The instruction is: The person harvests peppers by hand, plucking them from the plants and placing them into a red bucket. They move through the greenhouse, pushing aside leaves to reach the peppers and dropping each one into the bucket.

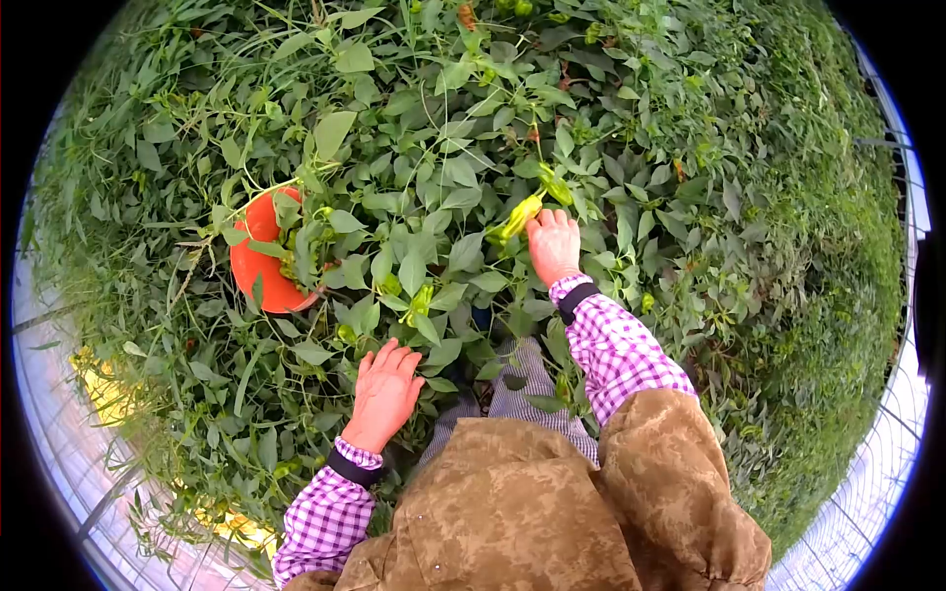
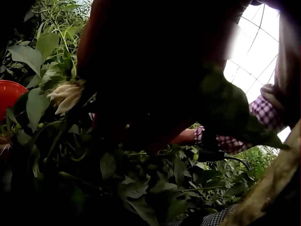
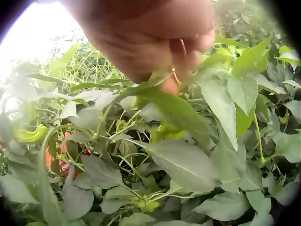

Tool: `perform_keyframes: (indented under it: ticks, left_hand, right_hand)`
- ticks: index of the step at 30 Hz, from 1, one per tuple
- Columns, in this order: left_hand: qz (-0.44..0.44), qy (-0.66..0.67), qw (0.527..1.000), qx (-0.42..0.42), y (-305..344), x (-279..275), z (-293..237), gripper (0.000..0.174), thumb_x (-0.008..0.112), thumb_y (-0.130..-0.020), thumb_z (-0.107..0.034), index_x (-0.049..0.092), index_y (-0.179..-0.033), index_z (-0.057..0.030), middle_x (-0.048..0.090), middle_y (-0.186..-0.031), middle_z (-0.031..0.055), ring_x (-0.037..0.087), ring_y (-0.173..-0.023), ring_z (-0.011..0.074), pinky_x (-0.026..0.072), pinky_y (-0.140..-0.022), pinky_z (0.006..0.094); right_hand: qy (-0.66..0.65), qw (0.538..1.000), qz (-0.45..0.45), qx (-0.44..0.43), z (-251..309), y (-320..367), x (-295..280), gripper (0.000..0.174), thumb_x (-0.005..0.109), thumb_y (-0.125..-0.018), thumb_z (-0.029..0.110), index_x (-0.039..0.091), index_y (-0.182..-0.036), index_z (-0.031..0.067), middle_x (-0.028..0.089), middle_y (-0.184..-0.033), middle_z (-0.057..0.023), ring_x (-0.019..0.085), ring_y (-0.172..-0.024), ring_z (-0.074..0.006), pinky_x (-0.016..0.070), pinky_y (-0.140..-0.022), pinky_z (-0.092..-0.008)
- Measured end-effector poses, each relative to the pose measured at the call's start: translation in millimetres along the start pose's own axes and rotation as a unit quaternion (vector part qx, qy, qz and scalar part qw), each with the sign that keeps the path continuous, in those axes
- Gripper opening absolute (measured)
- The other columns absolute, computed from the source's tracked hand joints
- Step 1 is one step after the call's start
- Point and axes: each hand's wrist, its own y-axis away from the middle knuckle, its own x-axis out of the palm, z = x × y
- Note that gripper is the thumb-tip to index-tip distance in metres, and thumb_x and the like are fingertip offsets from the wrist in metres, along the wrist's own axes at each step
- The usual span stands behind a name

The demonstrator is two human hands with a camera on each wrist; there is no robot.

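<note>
Yellow-green pepper (image 1: 520, 215): one, at 1 o'clock of the head view, in the fingertips of the right hand, its body slanting down toward 7 o'clock among the leaves.

Right hand (image 1: 555, 244): at 2 o'clock, back uppermost, wrist in a black band (image 1: 578, 301). Fingers bent and drawn together, gripping the pepper by its upper end. The exact place of the thumb cannot be told.

Second pepper (image 1: 555, 184): green, hanging at 12 o'clock from the right hand, just beside the held one.

Left hand (image 1: 384, 394): at 7 o'clock, back uppermost, over foliage. Fingers extended toward 1 o'clock, slightly parted, with nothing visibly gripped; whether the fingertips touch leaves cannot be told. Dark and in shadow in the left wrist view.

Hanging pepper (image 1: 421, 300): light green, near the left hand, at its 1 o'clock, among leaves.

Bucket (image 1: 258, 219): one, red-orange, at 10 o'clock, sunk among the plants; leaves and green pieces cover its right side.

Curved pepper (image 3: 30, 135): green, at 9 o'clock of the right wrist view.

Plants (image 1: 690, 128): dense, broad-leaved, on all sides.

Clothing: purple-and-white checked sleeves (image 1: 626, 350); brown patterned smock (image 1: 512, 502), at 6 o'clock.
</note>
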Motion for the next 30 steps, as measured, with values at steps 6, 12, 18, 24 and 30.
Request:
perform_keyframes:
  ticks: [6,12,18,24,30]
  left_hand:
    - [-0.023,0.020,0.999,-0.029,9,-1,11,0.035,0.066,-0.079,-0.015,0.060,-0.112,-0.0064,0.059,-0.117,0.0099,0.046,-0.125,0.0283,0.0353,-0.103,0.0494]
    - [-0.058,0.059,0.996,-0.025,1,-7,7,0.031,0.065,-0.080,-0.012,0.060,-0.110,-0.0056,0.060,-0.114,0.0113,0.048,-0.121,0.0303,0.0371,-0.101,0.0455]
    - [-0.082,0.172,0.981,-0.026,-16,-22,-18,0.021,0.062,-0.083,-0.013,0.061,-0.102,-0.0042,0.061,-0.098,0.0113,0.058,-0.095,0.0296,0.0457,-0.084,0.0402]
    - [-0.150,0.379,0.912,-0.039,-42,-11,-41,0.038,0.065,-0.083,-0.018,0.055,-0.117,-0.0028,0.060,-0.106,0.0140,0.059,-0.099,0.0291,0.0472,-0.084,0.0385]
    - [-0.148,0.422,0.894,0.019,-16,-41,-49,0.052,0.074,-0.075,-0.014,0.054,-0.123,-0.0066,0.057,-0.120,0.0129,0.054,-0.112,0.0305,0.0430,-0.096,0.0390]
  right_hand:
    - [-0.008,0.999,0.047,-0.024,-9,-6,12,0.005,0.061,-0.077,0.016,0.064,-0.081,0.0136,0.061,-0.081,-0.0034,0.060,-0.083,-0.0218,0.0448,-0.074,-0.0399]
    - [-0.185,0.970,0.046,-0.149,-16,9,-39,0.012,0.067,-0.078,0.013,0.064,-0.089,0.0125,0.055,-0.078,-0.0062,0.059,-0.072,-0.0295,0.0483,-0.064,-0.0394]
    - [-0.381,0.891,0.035,-0.244,8,24,-66,0.023,0.066,-0.078,0.012,0.063,-0.100,0.0075,0.057,-0.099,-0.0071,0.057,-0.085,-0.0246,0.0458,-0.074,-0.0369]
    - [-0.579,0.793,0.120,-0.146,32,17,-139,0.009,0.068,-0.078,0.006,0.066,-0.087,0.0059,0.054,-0.085,-0.0056,0.055,-0.083,-0.0200,0.0453,-0.071,-0.0309]
    - [-0.633,0.737,0.112,-0.210,73,30,-194,0.013,0.069,-0.077,0.002,0.066,-0.089,0.0028,0.059,-0.088,-0.0080,0.059,-0.078,-0.0210,0.0484,-0.067,-0.0314]
